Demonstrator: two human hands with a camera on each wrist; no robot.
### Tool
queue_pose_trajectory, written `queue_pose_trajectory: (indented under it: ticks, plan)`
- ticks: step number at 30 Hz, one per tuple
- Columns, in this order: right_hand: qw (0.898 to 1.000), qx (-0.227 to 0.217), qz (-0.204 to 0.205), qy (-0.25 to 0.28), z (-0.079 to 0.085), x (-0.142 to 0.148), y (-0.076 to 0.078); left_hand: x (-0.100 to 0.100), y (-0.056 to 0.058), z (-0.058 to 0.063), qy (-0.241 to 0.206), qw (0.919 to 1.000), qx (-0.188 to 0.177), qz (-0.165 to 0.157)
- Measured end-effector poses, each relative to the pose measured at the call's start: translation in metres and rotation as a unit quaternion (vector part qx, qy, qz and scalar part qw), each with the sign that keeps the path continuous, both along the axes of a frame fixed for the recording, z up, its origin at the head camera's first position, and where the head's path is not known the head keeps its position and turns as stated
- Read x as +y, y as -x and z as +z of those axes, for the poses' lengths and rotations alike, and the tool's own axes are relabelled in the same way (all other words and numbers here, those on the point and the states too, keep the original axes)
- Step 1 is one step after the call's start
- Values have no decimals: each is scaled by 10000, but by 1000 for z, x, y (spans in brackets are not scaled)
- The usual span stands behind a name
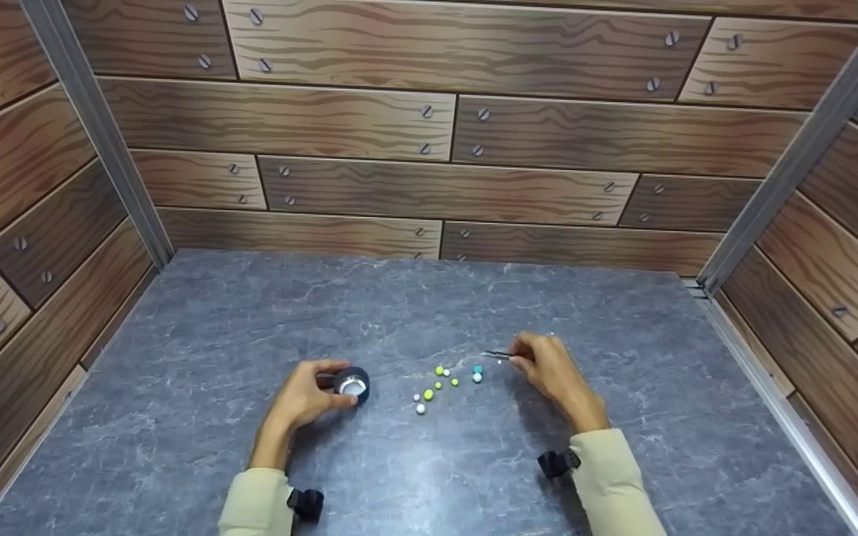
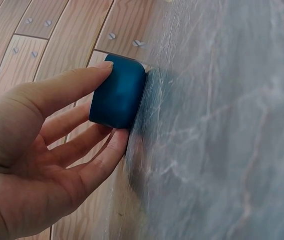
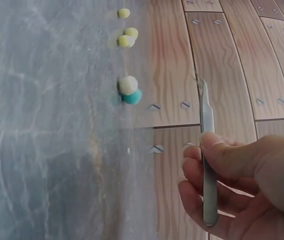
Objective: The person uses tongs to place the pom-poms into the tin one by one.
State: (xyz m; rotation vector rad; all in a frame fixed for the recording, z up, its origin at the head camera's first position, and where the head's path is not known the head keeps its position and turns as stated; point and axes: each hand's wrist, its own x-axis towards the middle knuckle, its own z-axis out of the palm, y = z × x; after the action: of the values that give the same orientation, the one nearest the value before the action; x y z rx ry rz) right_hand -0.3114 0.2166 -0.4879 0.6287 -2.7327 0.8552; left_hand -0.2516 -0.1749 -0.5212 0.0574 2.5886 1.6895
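Observation:
Thumb and fingers of my left hand [image 1: 302, 396] curl round a small dark blue cup [image 1: 362, 381], whose shiny inside faces up in the head view. In the left wrist view the cup [image 2: 118, 92] stands on the grey surface, gripped at its sides. My right hand [image 1: 554, 372] pinches metal tweezers [image 3: 209, 165] above the surface. Their thin tips point left in the head view, and I see nothing between them. Between the hands lie several small balls: yellow-green ones [image 1: 429, 394], white ones [image 1: 421, 409] and a teal one [image 1: 478, 369] beside a white one.
The grey marbled tabletop [image 1: 280, 298] is bordered by wood-patterned walls [image 1: 354, 119] at the back and sides. Metal posts [image 1: 101, 126] stand in the corners. A tiny white ball [image 1: 500, 362] lies just below the tweezers in the head view.

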Motion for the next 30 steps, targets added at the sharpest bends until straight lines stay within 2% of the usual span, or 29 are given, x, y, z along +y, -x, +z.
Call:
queue_pose_trajectory:
  ticks: [6,10,14,19,30]
  plan:
    - [9995,20,319,-36,3,7,-5,1,3,-1,-1,10000,10,-44]
    - [9996,-65,284,18,2,11,-7,3,6,-2,42,10000,-62,-35]
    - [9994,-171,297,12,0,12,-8,1,3,-2,47,10000,-60,2]
    - [9994,-111,332,-35,-3,14,-10,-2,-2,-2,4,10000,-62,34]
    - [9991,106,368,-163,-6,14,-11,-1,1,-1,-4,9998,73,-169]
